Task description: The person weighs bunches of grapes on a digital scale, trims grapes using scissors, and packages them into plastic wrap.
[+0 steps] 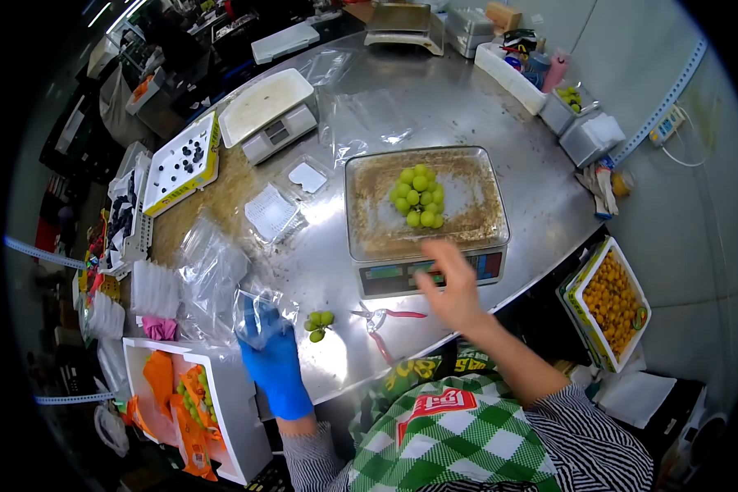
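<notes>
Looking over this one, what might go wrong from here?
The right hand hovers at the front of the weighing scale; brushing its pan could disturb a reading of the green grape bunch.
The red-handled shears lie with handles spread near that hand and might get knocked.
The small grape cluster sits loose beside the gloved left hand and could be bumped.

1 head-worn camera faces forward and down over the workbench (447,102), edges seemingly warped.

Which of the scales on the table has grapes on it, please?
The front scale, just beyond the right hand: green grapes rest on it, whereas the white-topped scale and the far scale bear none.
</notes>
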A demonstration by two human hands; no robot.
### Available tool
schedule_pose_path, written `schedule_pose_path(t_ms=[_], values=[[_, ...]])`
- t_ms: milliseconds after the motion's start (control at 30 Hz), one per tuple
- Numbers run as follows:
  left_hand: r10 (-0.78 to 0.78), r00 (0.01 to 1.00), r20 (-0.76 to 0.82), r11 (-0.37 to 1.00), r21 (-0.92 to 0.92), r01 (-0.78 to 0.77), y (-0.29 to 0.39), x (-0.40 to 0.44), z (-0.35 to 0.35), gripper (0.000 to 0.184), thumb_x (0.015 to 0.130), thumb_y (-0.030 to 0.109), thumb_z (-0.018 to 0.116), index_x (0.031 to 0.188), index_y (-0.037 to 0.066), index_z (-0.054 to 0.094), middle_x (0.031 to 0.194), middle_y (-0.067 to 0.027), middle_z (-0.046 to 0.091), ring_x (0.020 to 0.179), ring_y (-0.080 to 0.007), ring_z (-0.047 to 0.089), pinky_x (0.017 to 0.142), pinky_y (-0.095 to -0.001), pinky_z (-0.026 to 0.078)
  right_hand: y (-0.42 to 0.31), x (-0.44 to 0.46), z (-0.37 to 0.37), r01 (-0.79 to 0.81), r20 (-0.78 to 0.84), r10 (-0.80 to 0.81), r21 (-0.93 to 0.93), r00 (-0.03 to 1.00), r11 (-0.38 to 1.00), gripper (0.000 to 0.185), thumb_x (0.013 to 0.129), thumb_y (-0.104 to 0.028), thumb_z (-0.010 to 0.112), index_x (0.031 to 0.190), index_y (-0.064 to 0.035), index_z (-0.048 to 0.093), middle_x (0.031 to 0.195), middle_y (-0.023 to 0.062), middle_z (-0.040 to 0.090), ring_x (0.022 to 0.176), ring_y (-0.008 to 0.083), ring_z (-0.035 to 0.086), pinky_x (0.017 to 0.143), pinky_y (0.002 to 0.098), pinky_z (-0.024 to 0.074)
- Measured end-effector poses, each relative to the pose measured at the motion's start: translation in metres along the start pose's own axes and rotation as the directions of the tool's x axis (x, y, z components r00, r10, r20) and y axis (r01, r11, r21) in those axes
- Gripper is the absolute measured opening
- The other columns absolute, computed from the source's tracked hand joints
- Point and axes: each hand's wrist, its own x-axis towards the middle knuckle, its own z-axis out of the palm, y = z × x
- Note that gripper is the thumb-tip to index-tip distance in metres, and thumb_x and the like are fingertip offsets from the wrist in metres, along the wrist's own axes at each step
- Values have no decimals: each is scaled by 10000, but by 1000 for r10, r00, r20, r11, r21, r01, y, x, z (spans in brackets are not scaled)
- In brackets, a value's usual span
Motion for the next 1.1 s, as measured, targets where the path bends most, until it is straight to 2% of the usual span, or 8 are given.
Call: schedule_pose_path(t_ms=[167, 267, 367, 767, 933, 1000, 1067, 1100], values=[[-122, 987, 101, 985, 131, 108, -78, 74, 42, 682, 919, 469, 485, 1459, 93, 307, 1433, -241, 359, 1311, -371, 385, 1045, -448, 368, 65, 64, -21, -109, -30, 105, -255, 994, 961, 775, 752, -253, 735, 1365, -1, 332, 1313, 255, 370, 1191, 413, 428, 981, 465, 381], [-141, 984, 107, 943, 316, 100, -134, 117, 55, 716, 965, 583, 315, 1463, 71, 271, 1421, -268, 345, 1301, -382, 394, 1080, -487, 325, 82, 96, -7, -175, 58, 212, -376, 976, 910, 1047, 678, -445, 778, 1447, -45, 191, 1424, 273, 215, 1289, 481, 294, 983, 638, 286], [-225, 974, -38, 879, 423, 220, -179, 144, 66, 681, 970, 590, 275, 1453, 111, 309, 1419, -229, 378, 1304, -379, 390, 1083, -493, 316, 85, 115, 6, -236, 93, 303, -434, 948, 869, 1086, 661, -466, 787, 1456, -52, 174, 1454, 276, 178, 1303, 486, 280, 950, 676, 275], [-325, 925, -196, 709, 596, 376, -220, 149, 122, 628, 986, 544, 330, 1311, 41, 518, 1284, -88, 564, 1168, -211, 516, 988, -365, 412, 100, 131, 20, -194, 27, 211, -287, 977, 938, 1005, 691, -340, 798, 1435, 19, 226, 1332, 258, 374, 1170, 430, 419, 991, 483, 361], [-306, 939, -154, 664, 672, 327, -212, 135, 173, 586, 994, 511, 349, 1309, 48, 521, 1282, -77, 565, 1150, -199, 511, 992, -364, 401, 123, 133, 14, -366, -48, 379, 165, 924, 916, 830, 786, -350, 724, 1411, -2, 304, 1205, 218, 511, 1053, 353, 533, 902, 417, 444], [-353, 929, -114, 686, 644, 340, -205, 137, 190, 574, 996, 499, 355, 1312, 49, 517, 1287, -84, 562, 1152, -208, 516, 983, -381, 411, 126, 136, 11, -363, -80, 450, 475, 889, 801, 625, 881, -397, 607, 1338, -13, 422, 1111, 177, 594, 965, 306, 603, 800, 403, 504], [-442, 891, -103, 651, 647, 398, -184, 138, 220, 572, 993, 491, 367, 1316, 40, 508, 1289, -117, 558, 1112, -222, 558, 960, -403, 436, 135, 136, -1, -508, 365, 523, 847, 770, 158, 569, 898, -442, 554, 1286, -33, 473, 1135, 181, 592, 973, 296, 611, 767, 406, 523], [-391, 918, -61, 611, 729, 309, -177, 143, 228, 563, 989, 474, 394, 1308, 25, 509, 1206, -141, 610, 1018, -241, 616, 925, -404, 465, 138, 136, -6, -525, 568, 417, 821, 709, -226, 550, 907, -464, 528, 1259, -42, 499, 1146, 183, 591, 976, 291, 616, 751, 407, 533]])
